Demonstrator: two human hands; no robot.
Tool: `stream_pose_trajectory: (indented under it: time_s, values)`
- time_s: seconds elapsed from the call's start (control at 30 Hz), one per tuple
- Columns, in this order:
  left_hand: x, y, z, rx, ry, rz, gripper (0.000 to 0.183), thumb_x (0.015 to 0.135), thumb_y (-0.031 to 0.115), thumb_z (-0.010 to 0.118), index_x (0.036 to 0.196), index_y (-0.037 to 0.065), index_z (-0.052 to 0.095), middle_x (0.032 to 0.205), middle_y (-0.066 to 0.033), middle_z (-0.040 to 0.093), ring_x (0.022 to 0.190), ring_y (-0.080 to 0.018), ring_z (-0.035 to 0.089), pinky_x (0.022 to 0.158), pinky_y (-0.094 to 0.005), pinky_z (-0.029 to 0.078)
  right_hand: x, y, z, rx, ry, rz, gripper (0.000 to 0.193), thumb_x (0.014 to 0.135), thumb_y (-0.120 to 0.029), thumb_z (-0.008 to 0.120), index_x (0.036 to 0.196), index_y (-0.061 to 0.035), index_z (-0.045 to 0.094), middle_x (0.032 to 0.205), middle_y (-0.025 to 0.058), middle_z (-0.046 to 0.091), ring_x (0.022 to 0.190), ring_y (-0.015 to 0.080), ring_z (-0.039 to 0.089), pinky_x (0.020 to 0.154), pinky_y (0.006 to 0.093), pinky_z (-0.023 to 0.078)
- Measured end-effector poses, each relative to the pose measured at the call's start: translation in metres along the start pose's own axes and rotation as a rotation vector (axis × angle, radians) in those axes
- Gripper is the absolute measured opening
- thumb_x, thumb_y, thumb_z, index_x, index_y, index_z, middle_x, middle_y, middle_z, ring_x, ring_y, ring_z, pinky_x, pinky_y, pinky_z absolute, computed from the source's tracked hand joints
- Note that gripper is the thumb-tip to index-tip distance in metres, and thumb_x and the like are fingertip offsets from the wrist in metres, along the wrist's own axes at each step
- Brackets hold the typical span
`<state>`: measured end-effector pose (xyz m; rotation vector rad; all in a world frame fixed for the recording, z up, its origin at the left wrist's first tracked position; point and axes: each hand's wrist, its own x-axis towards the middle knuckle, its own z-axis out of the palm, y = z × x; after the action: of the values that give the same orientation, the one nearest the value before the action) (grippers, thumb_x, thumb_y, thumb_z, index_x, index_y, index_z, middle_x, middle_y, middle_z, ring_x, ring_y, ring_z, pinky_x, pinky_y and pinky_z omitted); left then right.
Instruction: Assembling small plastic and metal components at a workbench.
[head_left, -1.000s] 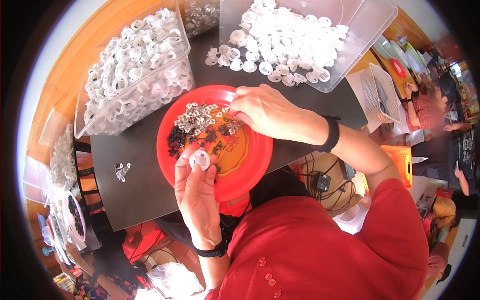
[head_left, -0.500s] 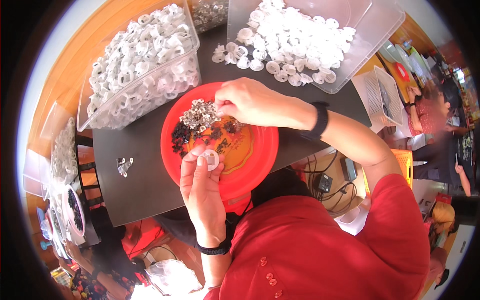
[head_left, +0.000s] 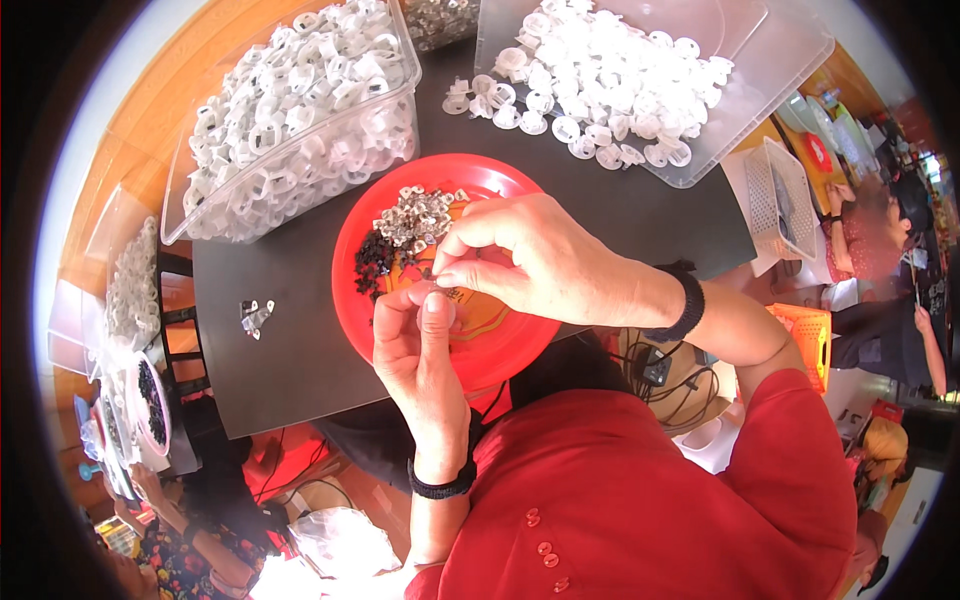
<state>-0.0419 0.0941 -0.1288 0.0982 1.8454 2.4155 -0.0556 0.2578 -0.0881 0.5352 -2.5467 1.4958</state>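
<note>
Over a round red tray (head_left: 350, 310) my two hands meet fingertip to fingertip. My left hand (head_left: 420, 350) is closed on a small round white plastic part (head_left: 455, 315), mostly covered by the fingers. Thumb and index finger of my right hand (head_left: 550, 260) pinch at the left fingertips; a tiny dark bit shows there, too small to name. Inside the tray lie a heap of small shiny metal pieces (head_left: 415, 217) and, beside it, a heap of small black pieces (head_left: 373, 262).
A clear bin (head_left: 418, 85) full of white plastic parts stands far left on the dark table (head_left: 270, 380). Another clear bin (head_left: 790, 80) lies far right, white parts (head_left: 500, 95) spilling from it. Several small metal pieces (head_left: 256, 317) lie left. Cables (head_left: 655, 375) show below; other people work at both sides.
My right hand has come from the metal heap down to the left fingertips. The white part, facing up before, is now mostly hidden between the hands. The whole view has shifted slightly.
</note>
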Motion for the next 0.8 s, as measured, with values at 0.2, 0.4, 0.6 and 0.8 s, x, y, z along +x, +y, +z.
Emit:
stream_pose_trajectory:
  time_s: [0.2, 0.4, 0.6, 0.8]
  values:
    - [0.000, -0.002, 0.000, -0.046, -0.003, 0.018, 0.009, 0.097, 0.012, 0.056, 0.097, 0.003, 0.057, 0.081, 0.0000, 0.057, 0.074, -0.0073, 0.050, 0.071, -0.0232, 0.042, -0.002, 0.003, 0.007, 0.007, 0.025, -0.055, 0.011, 0.088, -0.009, 0.064, 0.089, 0.0013, 0.061, 0.081, 0.0133, 0.063, 0.076, 0.0292, 0.063, 0.068, 0.0361, 0.049]
    - [-0.001, -0.003, -0.006, -0.312, -0.083, -0.149, 0.017, 0.100, 0.012, 0.047, 0.111, 0.001, 0.055, 0.103, -0.0069, 0.062, 0.095, -0.0142, 0.060, 0.087, -0.0305, 0.048, -0.005, 0.010, 0.015, 0.008, 0.066, -0.028, 0.009, 0.090, -0.007, 0.059, 0.090, 0.0008, 0.053, 0.082, 0.0133, 0.058, 0.077, 0.0307, 0.059, 0.068, 0.0388, 0.047]
    - [0.000, 0.002, -0.009, -0.492, -0.127, -0.211, 0.029, 0.098, 0.007, 0.048, 0.126, -0.003, 0.050, 0.123, -0.0128, 0.057, 0.115, -0.0205, 0.057, 0.103, -0.0358, 0.046, -0.013, 0.004, 0.016, -0.041, 0.111, -0.051, 0.008, 0.090, -0.006, 0.058, 0.089, -0.0008, 0.053, 0.084, 0.0115, 0.056, 0.076, 0.0306, 0.057, 0.067, 0.0385, 0.046]
    - [0.000, 0.000, -0.006, -0.435, -0.115, -0.195, 0.037, 0.099, 0.008, 0.049, 0.134, -0.005, 0.046, 0.129, -0.0138, 0.055, 0.118, -0.0204, 0.056, 0.103, -0.0355, 0.046, -0.022, 0.004, 0.022, -0.292, 0.137, -0.127, 0.006, 0.087, -0.007, 0.061, 0.090, -0.0072, 0.056, 0.086, 0.0055, 0.056, 0.077, 0.0244, 0.058, 0.073, 0.0368, 0.044]
